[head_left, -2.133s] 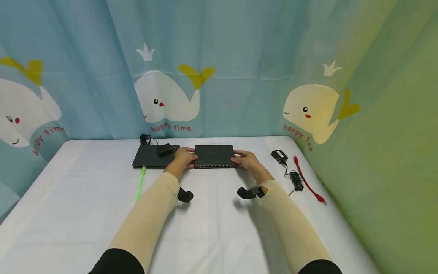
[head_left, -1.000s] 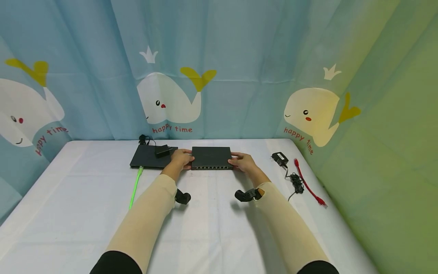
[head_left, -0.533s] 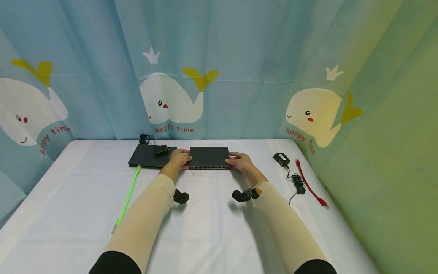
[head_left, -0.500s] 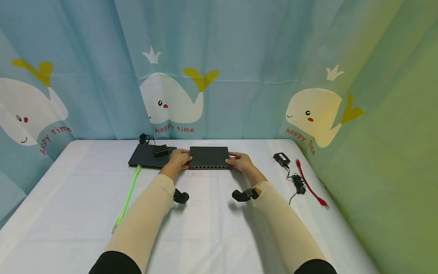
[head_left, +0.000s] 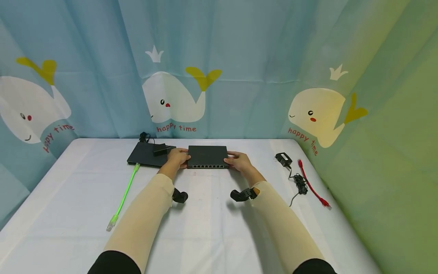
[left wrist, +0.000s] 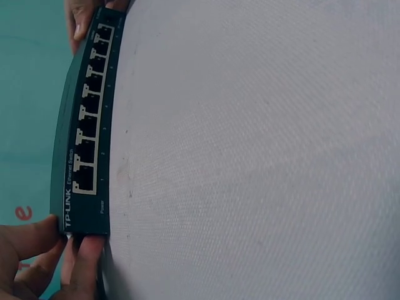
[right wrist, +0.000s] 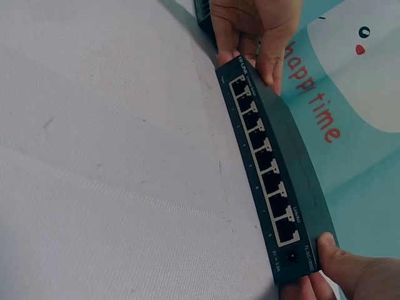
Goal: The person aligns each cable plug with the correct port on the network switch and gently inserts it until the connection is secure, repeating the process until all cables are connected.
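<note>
Both hands hold a black TP-LINK Ethernet switch [head_left: 207, 156] at the back middle of the table. My left hand [head_left: 176, 158] grips its left end, with the thumb near the top edge and fingers lower down. At the other end my right hand [head_left: 240, 161] pinches it, its thumb [right wrist: 340, 256] on the upper edge and fingertips below. A row of ports [left wrist: 90, 106] faces me, and nothing is plugged into them. Left of the switch lies a second flat black box [head_left: 142, 155], partly behind the left hand, with a green network cable [head_left: 126, 192] at its front.
A black power adapter [head_left: 160, 150] rests on the left box, with bundled cord [head_left: 145, 137] behind. On the right lie another adapter [head_left: 283, 159] with coiled cord [head_left: 300, 184] and a red network cable [head_left: 313, 186]. A whale-print curtain [head_left: 246, 76] rises behind the white table [head_left: 205, 236].
Both hands and the switch have shifted slightly left, the grip unchanged. The left box has also edged left, and the green cable's near end has come into sight beside the left sleeve.
</note>
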Tool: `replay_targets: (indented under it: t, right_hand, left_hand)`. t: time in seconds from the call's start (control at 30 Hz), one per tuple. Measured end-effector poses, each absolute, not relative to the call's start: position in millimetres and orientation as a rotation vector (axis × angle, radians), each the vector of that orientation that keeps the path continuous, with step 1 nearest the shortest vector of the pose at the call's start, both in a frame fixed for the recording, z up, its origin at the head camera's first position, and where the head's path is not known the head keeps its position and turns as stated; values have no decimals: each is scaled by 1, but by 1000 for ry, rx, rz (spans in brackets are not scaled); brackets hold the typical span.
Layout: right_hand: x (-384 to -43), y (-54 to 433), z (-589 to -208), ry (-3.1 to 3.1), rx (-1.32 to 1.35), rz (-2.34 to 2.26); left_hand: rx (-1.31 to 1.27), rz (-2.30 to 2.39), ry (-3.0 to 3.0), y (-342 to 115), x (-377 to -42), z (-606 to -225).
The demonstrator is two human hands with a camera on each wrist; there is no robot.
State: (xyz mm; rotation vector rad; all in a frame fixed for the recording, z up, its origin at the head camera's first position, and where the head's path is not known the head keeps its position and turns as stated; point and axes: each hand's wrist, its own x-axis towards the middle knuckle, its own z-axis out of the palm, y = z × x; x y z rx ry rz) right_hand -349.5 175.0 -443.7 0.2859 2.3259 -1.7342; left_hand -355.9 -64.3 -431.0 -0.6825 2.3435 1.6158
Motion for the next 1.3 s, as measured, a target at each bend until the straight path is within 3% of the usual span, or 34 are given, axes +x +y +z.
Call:
replay_targets:
  t: [0.8, 1.3]
  right_hand:
    - [-341, 178, -435, 2369, 210, -1620]
    - [-288, 252, -400, 2523, -162, -1317]
  left_hand:
    - [-623, 1536, 2418, -63, -360, -439]
    - [-514, 1499, 2415, -63, -346, -428]
